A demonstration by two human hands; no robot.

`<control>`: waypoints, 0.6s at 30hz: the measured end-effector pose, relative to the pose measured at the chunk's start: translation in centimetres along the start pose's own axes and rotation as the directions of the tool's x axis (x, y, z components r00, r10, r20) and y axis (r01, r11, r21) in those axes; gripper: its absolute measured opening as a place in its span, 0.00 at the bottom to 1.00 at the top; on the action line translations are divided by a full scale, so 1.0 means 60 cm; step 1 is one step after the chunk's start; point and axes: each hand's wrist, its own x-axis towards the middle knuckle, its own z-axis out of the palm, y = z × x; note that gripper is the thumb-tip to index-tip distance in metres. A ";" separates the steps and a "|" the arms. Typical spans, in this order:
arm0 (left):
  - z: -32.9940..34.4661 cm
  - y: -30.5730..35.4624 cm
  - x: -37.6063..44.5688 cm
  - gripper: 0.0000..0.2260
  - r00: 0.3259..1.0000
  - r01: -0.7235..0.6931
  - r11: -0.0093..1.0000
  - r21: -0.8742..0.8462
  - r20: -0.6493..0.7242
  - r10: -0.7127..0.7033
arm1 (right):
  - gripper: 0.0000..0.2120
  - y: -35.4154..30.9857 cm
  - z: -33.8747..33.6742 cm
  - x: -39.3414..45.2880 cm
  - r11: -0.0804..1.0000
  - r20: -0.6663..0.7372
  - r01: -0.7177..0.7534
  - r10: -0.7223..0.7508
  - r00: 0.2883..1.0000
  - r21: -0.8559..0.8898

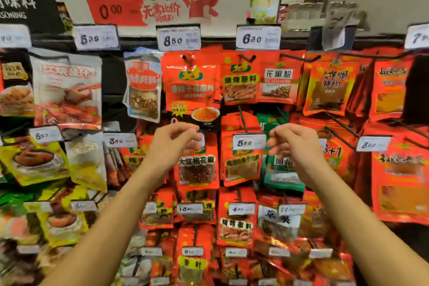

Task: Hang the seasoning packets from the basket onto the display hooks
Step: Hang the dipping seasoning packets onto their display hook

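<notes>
seasoning packets point(196, 165) hang under tags "8.60", "6.30"; left hand point(173, 144), right hand point(293, 144) loosely curled, grip empty.

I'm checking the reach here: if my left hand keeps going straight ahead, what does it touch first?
Most likely the price tag at your left hand's fingertips, with the red peppercorn packet behind; depth is uncertain.

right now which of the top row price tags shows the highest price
The 8.60 tag, above the big red packet left of centre. The readable neighbours, 5.39 and 6.30, are lower; the far-right tag is cut off.
</notes>
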 end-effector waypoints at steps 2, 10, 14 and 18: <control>0.059 -0.022 -0.038 0.06 0.984 0.129 0.991 -0.031 0.125 -0.124 | 0.11 0.040 -0.041 -0.026 0.998 0.035 -0.064 0.064 0.997 0.015; 0.256 -0.198 -0.185 0.07 0.797 0.591 0.807 0.021 0.143 -0.587 | 0.13 0.309 -0.199 -0.130 0.884 0.061 -0.450 0.460 0.886 -0.127; 0.310 -0.315 -0.275 0.08 0.605 0.794 0.608 0.025 0.075 -0.793 | 0.16 0.444 -0.246 -0.214 0.733 0.055 -0.646 0.669 0.741 -0.212; 0.346 -0.436 -0.343 0.05 0.440 0.896 0.440 0.060 0.024 -0.898 | 0.14 0.560 -0.279 -0.290 0.569 -0.046 -0.789 0.804 0.593 -0.232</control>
